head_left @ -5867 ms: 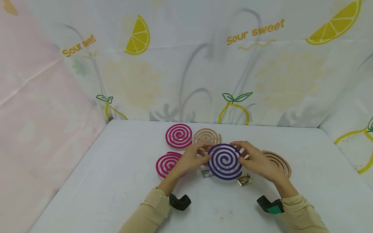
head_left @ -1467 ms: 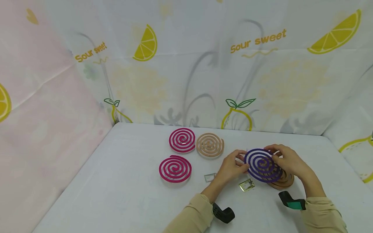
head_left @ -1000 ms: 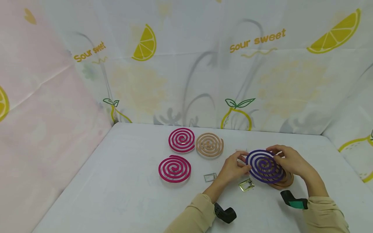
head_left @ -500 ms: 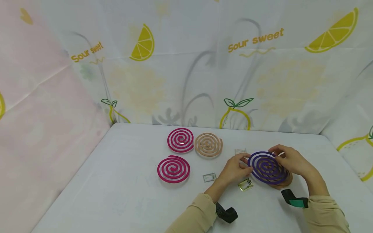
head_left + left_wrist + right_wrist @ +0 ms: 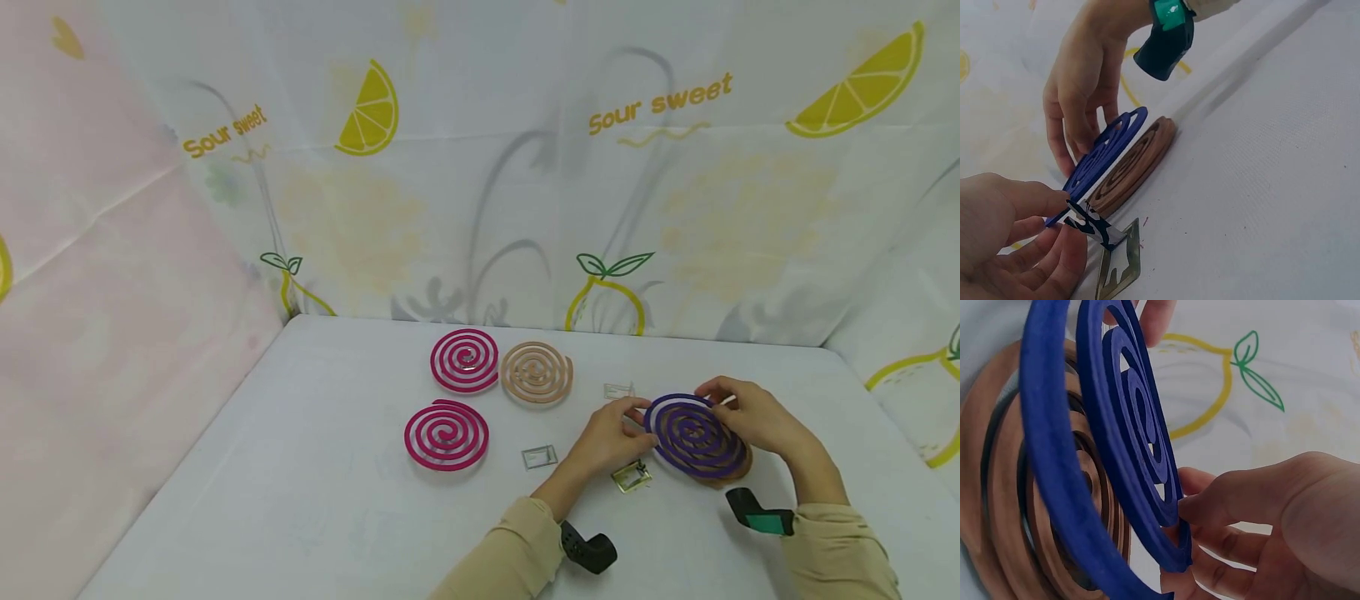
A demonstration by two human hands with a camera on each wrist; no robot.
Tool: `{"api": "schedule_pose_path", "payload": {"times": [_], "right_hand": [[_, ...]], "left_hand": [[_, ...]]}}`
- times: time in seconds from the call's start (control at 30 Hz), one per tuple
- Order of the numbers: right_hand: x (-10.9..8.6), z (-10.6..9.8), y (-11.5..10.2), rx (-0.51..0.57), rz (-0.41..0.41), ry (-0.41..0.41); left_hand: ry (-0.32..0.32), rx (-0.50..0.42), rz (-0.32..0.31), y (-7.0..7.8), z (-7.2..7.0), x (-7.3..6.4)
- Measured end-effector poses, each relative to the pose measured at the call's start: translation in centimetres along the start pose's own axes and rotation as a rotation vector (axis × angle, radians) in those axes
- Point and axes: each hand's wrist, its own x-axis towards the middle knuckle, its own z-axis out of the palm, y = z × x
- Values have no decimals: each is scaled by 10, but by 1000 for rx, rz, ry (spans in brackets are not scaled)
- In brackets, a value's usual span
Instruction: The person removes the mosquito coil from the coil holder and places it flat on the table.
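Note:
Both hands hold a purple-blue mosquito coil at opposite sides. My left hand pinches its left edge between thumb and fingers; my right hand grips its far right edge. Beneath it lies a brown mosquito coil, mostly covered in the head view. In the left wrist view a narrow gap separates the tilted blue coil from the thick brown coil. Close by my left fingers stands a gold-coloured metal coil stand with a bent-up prong.
Two pink mosquito coils and a tan one lie left and behind on the white table. Silver metal stands lie near the left hand and behind it. A printed cloth wall closes off the back.
The blue coil has moved from mid-table to the right over several seconds, both hands with it. Lately it sinks slightly rightward and down, overlapping the brown coil more fully.

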Motion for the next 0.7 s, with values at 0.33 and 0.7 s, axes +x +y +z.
{"api": "schedule_pose_path", "payload": {"times": [0.33,0.7], "right_hand": [[-5,-6,5,-23,9,-8],[-7,-10,9,-51,33,-11]], "left_hand": [[-41,95,17,4,6,4],[-75,209,64,7,10,8]]}}
